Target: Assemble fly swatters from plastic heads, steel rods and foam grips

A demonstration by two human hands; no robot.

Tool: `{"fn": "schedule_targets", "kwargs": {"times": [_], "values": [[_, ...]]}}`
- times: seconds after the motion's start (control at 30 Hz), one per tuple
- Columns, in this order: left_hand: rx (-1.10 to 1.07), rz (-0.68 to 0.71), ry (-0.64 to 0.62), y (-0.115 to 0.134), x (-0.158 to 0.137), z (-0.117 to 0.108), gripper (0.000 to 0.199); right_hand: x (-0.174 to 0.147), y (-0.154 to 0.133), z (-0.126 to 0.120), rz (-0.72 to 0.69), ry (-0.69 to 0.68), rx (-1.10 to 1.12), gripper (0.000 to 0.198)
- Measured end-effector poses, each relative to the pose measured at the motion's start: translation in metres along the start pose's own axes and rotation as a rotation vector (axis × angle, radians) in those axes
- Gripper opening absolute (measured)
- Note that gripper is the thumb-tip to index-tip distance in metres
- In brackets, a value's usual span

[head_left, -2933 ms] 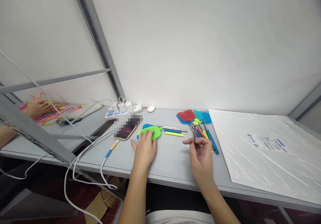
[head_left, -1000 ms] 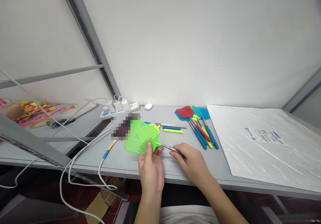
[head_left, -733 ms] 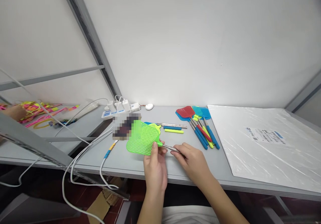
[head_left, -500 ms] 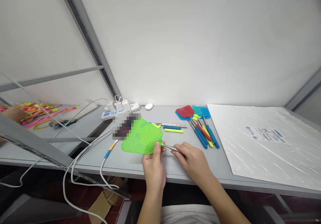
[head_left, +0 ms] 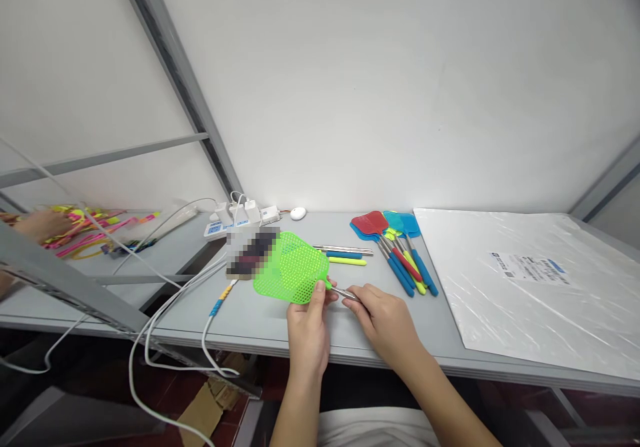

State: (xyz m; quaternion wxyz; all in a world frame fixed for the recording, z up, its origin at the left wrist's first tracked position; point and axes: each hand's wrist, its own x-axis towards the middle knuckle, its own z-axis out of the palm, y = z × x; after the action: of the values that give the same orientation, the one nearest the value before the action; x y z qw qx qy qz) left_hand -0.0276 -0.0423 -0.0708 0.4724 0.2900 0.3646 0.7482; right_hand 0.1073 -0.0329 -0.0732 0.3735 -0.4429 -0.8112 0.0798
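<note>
left hand [head_left: 309, 333]: pinching the neck of the green mesh swatter head [head_left: 290, 270], thumb on top | swatter head: kinda poking out beyond those fingers, over the worktop [head_left: 250, 317] | right hand [head_left: 384, 313]: gripping the metal rod [head_left: 345, 293] at its neck

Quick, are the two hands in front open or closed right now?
Left hand: closed, holding the green mesh head.
Right hand: closed, holding the metal rod.

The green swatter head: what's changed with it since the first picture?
The left hand has lifted the green swatter head up from the table; it now meets the metal rod that the right hand brought leftward. The swatter pile and white package stayed put.
</note>
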Motion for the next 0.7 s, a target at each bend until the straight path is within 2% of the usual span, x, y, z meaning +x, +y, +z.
{"fn": "schedule_targets", "kwargs": {"times": [0.2,0.33,0.43,0.57,0.7], "values": [[0.004,0.001,0.007,-0.0005,-0.0001,-0.0001,0.023,0.0008,-0.0004,0.0028,0.001,-0.005,-0.068,0.028],[0.005,0.029,0.066,-0.0005,-0.0012,0.0027,0.024,0.0003,0.0007,0.0031,-0.016,0.078,-0.06,0.027],[-0.056,0.062,0.121,0.0005,-0.0014,0.0032,0.023,-0.0011,0.0026,0.0015,0.028,0.126,0.016,0.026],[-0.121,0.078,0.146,0.0014,0.0004,0.0011,0.023,-0.0016,0.0052,-0.0022,0.119,0.051,0.106,0.015],[-0.191,0.077,0.201,0.002,0.0031,-0.0006,0.021,-0.0014,0.0089,-0.0054,0.137,0.027,0.127,0.011]]}}
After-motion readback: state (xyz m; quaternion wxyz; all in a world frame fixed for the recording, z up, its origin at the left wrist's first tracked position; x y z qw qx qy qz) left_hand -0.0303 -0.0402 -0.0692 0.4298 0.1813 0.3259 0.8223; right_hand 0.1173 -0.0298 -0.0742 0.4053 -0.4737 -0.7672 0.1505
